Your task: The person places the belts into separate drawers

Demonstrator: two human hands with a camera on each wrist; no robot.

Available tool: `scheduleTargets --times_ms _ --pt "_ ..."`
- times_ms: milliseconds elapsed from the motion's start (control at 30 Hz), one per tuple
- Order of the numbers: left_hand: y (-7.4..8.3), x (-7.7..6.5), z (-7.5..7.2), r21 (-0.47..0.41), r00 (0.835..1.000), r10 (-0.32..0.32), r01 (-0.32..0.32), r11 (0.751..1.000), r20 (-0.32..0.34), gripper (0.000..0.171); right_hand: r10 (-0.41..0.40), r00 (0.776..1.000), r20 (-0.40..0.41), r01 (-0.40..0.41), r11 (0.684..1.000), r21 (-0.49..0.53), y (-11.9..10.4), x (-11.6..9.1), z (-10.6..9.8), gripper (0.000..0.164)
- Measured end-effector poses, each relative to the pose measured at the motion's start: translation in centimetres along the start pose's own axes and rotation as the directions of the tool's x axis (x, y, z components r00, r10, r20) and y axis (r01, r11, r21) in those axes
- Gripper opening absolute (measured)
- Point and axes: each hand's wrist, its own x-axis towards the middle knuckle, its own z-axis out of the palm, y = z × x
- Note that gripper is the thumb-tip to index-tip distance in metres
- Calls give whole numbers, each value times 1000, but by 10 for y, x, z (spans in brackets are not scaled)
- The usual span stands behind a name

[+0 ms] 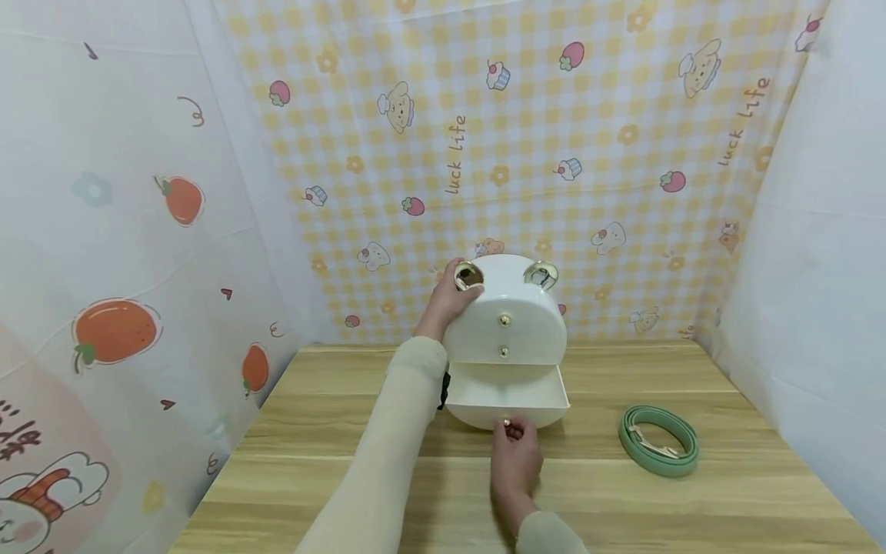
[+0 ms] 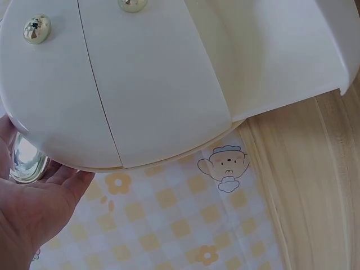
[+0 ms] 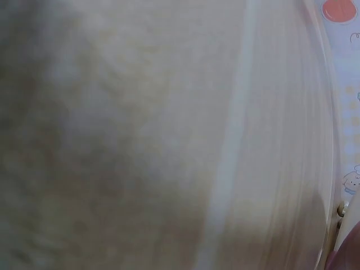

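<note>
A white, rounded drawer box (image 1: 536,331) stands on the wooden table, with gold knobs on its front and two shiny gold discs like ears on top. Its bottom drawer (image 1: 477,388) is pulled out toward me, and nothing shows inside it. My left hand (image 1: 445,302) grips the box's upper left side around the left gold disc (image 1: 469,275). In the left wrist view, that hand's (image 2: 42,208) fingers reach behind the box edge. Low at the front, my right hand (image 1: 516,465) pinches the bottom drawer's gold knob (image 1: 507,422). The right wrist view is mostly blurred.
A coiled green strap (image 1: 656,464) with a gold buckle lies on the table (image 1: 734,500) to the right of the box. A yellow checked cloth (image 1: 595,215) hangs behind, and pale patterned sheets hang at both sides.
</note>
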Motion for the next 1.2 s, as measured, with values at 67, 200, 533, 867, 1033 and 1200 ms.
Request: scheduleTargets --times_ms 67,200,533,867,1033,1200 --pt "1 0 0 2 1000 -2 2 1000 0 71 -12 1000 -1 12 1000 -7 0 -2 -1 19" --pt "1 0 0 5 1000 -12 12 1000 2 70 -21 1000 -16 21 999 -27 2 -5 -2 19" --pt "0 1 -1 3 1000 -7 7 1000 3 70 -31 999 -21 30 998 -49 2 -9 -7 18" --pt "0 0 1 -17 1000 -11 11 1000 -1 69 -22 1000 -11 22 999 -30 1 -13 -11 22" --pt "1 -2 0 -27 1000 4 -4 1000 -2 69 -27 1000 -4 26 999 -24 -3 -12 -13 24" --pt "1 -3 -1 -27 1000 12 -12 1000 2 70 -31 999 14 31 1000 -1 -10 -10 -16 25"
